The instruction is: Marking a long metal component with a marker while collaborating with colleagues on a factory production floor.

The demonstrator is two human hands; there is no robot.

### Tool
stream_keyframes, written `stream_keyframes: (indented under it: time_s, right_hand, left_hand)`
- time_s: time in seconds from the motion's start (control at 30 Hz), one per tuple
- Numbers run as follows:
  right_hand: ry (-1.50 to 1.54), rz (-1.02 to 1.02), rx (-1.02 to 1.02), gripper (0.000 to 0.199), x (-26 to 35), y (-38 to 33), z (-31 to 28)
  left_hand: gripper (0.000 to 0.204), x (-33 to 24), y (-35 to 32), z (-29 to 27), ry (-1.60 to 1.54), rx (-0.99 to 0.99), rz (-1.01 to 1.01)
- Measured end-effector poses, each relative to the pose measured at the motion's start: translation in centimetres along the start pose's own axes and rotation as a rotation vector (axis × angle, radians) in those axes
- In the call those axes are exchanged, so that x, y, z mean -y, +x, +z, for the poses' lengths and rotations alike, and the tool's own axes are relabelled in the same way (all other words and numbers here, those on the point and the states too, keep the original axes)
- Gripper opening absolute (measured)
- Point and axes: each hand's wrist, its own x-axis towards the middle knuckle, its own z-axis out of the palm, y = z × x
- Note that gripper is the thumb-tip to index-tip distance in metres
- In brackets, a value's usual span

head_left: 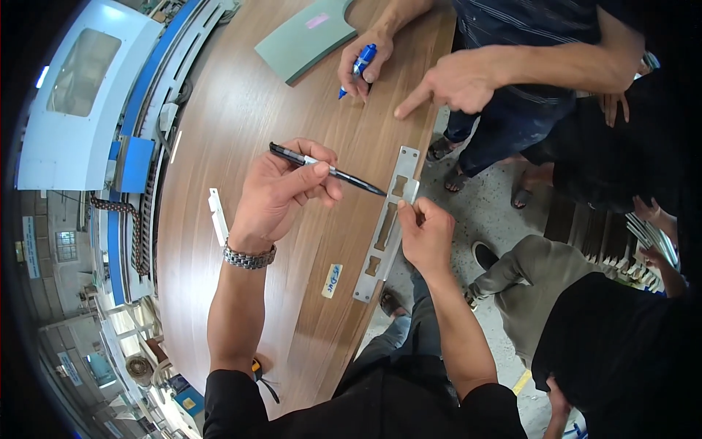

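- The metal plate (393,234) lay along the right edge of the wood-grain board (219,161), cutouts facing up; its long side was worth lining up with that edge.
- Your right hand (426,233) pinched the plate's outer side near its upper cutout. Pressure there alone probably left the lower end free to swing, so a firm, even hold mattered.
- Your left hand (281,186) held the pen (329,170) between thumb and fingers, well back from its tip; a closer grip would likely have given finer control.
- The tip reached the plate's inner side by that cutout, though whether it touched could not be told. Resting your wrist on the board seemed the steadier way.
- The paper label (332,282) lay left of the plate's lower end, clear of your pen.
- Beyond the plate's upper end, a co-worker's pointing hand (457,79) crossed the board's right edge, and a hand with a blue marker (364,58) was farther in; both deserved room.
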Motion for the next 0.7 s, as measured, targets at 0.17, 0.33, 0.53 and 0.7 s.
stream_keyframes:
  time_s: [0.17,0.33,0.53,0.7]
  right_hand:
    - [-0.015,0.014,0.005,0.042,-0.2,0.2,-0.4]
    - [-0.013,0.044,0.015,0.042,0.1,0.3,-0.2]
    - [-0.023,0.080,0.016,0.041,-0.1,0.2,-0.2]
    - [-0.015,0.083,0.006,0.040,0.1,0.2,-0.2]
  left_hand:
    - [0.022,-0.1,-1.4,1.9,0.346,0.013,0.087]
    - [0.019,2.3,-3.7,3.1,0.456,-0.036,0.177]
    - [0.016,2.4,-4.2,4.7,0.869,-0.036,0.201]
    - [0.012,3.3,-3.0,6.4,0.934,-0.087,0.346]
